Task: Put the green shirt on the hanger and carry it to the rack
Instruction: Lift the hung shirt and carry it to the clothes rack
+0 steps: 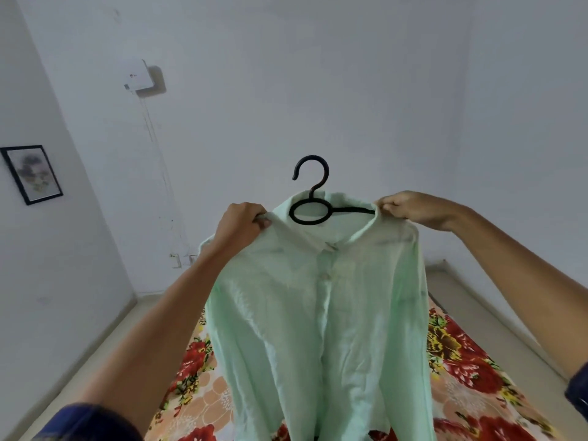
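A pale green shirt (321,313) hangs in front of me, held up at chest height with its button front facing me. A black hanger (310,198) sits inside the collar, with its hook and ring sticking out above the neck opening. My left hand (243,222) grips the shirt's left shoulder at the collar. My right hand (410,208) pinches the right shoulder where the hanger's arm ends. The hanger's left arm is hidden under the cloth. No rack is in view.
Below the shirt lies a bed with a red and orange floral sheet (471,370). White walls stand ahead and on both sides. A framed picture (31,173) hangs on the left wall and a white box (138,74) is mounted higher up.
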